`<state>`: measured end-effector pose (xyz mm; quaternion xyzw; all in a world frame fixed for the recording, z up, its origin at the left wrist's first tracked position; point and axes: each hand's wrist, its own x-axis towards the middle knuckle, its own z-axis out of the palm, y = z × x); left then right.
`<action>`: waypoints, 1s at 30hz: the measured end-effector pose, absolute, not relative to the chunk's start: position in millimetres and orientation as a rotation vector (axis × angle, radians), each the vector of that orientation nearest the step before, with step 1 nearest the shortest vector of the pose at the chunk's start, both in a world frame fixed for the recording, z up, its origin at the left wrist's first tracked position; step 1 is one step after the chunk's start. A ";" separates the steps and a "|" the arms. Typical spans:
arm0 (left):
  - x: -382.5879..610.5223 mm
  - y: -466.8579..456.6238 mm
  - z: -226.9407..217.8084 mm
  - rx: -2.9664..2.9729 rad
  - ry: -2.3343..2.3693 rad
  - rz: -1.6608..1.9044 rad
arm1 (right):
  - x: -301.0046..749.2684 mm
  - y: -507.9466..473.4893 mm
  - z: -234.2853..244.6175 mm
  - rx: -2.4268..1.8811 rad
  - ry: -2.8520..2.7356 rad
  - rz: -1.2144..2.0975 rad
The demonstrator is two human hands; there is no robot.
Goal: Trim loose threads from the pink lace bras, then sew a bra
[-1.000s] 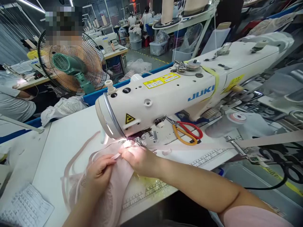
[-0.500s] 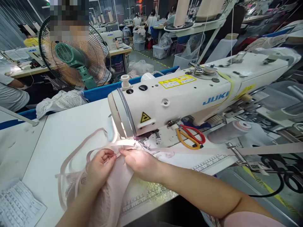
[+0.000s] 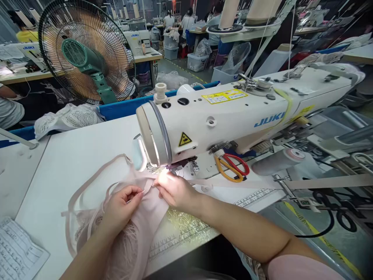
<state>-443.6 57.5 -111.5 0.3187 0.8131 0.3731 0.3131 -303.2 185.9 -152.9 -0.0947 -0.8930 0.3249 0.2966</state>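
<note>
A pale pink lace garment (image 3: 142, 229) with thin straps lies on the white table, its upper edge under the head of a sewing machine (image 3: 189, 120). My left hand (image 3: 125, 206) pinches a narrow band of it between thumb and forefinger. Close beside the lit needle area, my right hand (image 3: 176, 190) has its fingers closed on the same garment's edge; the fingertips are partly hidden. A loose pink strap (image 3: 90, 179) curves over the table to the left. From the right, a pale elastic band (image 3: 250, 182) runs toward the needle area.
Scissors with red and orange handles (image 3: 233, 167) rest beside the machine, near a thread cone (image 3: 278, 161). A written sheet (image 3: 20, 249) lies at lower left. White lace pieces (image 3: 68, 118) and a large fan (image 3: 87, 58) are behind the table; a ruler strip (image 3: 180, 241) marks its front.
My right hand has shifted up toward the needle area, its fingers curling more over the fabric. My left hand keeps its pinch. The whole view has moved slightly.
</note>
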 end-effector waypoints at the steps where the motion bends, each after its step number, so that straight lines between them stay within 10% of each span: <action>1: -443.7 57.5 -111.5 0.831 2.131 0.985 | -303.5 186.1 -151.6 -0.238 -2.392 0.807; 30: -455.4 49.9 -130.8 0.763 1.932 1.060 | -313.0 181.3 -150.9 -0.216 -2.466 0.444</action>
